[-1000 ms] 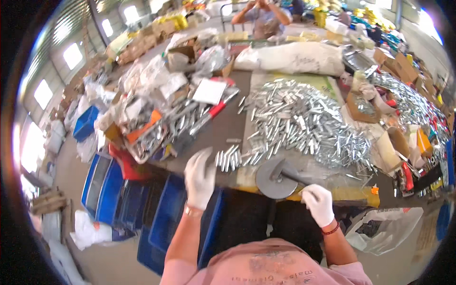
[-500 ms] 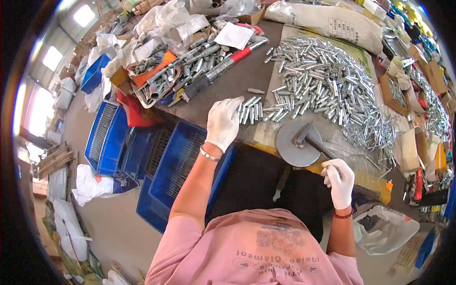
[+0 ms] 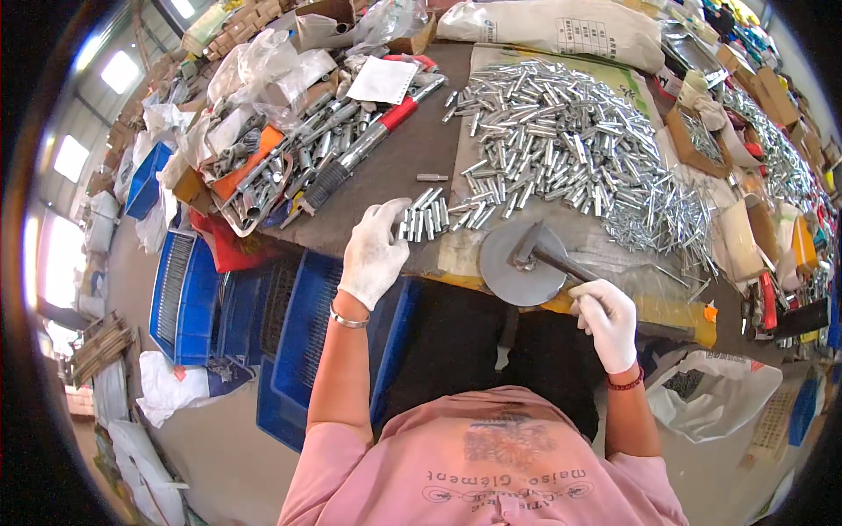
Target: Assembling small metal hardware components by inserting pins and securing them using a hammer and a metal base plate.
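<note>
My left hand, in a white glove, is at the left end of a small cluster of short silver metal sleeves on the table. Its fingers are apart and touch or nearly touch the nearest sleeves; I see none lifted. My right hand, gloved too, is closed around the handle end of a hammer. The hammer's head lies over a round grey metal plate at the table's front edge. One loose sleeve lies apart, beyond the cluster.
A big heap of silver sleeves spreads behind the plate, with thin metal pins at its right. Tools and rods are piled at far left. Below the table's left edge stand blue bins. A white bag sits at lower right.
The view has shifted, so the table's things sit further left in it. My left hand stays by the cluster, and my right hand still holds the hammer over the plate.
</note>
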Tool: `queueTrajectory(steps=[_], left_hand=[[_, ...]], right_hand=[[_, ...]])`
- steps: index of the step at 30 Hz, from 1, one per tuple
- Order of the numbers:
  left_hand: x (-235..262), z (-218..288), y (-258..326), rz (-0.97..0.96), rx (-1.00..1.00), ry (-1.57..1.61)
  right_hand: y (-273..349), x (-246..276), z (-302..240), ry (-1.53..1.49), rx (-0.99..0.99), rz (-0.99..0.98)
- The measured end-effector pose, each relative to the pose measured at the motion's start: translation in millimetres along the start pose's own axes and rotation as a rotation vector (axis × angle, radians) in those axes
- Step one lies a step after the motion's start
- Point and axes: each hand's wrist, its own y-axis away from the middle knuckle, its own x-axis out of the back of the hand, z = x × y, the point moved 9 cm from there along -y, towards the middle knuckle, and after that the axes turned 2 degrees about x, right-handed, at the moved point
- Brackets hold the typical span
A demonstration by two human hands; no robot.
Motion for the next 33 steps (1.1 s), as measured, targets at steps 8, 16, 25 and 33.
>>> queueTrajectory(steps=[8,16,25,33], left_hand=[[-11.6,62.2,-24.8,0.034,-0.352,0.121],[-55.7,82.0,-38.1,0.004,-0.629,-0.222],[-5.6,94.7,-8.0,0.298,-0.57,-0.056],[-6.5,-6.1,-12.5,0.484,-0.196,-0.019]], right_hand=[[-3.6,5.4,-10.0,-0.004,0.022,0.016],[5.3,-1.7,-5.9,0.005,0.143,-0.035],[4.6,5.8,-6.7,-0.029,0.112,-0.004],[-1.8,-4.0,-9.8,-0.055,0.195,-0.054]])
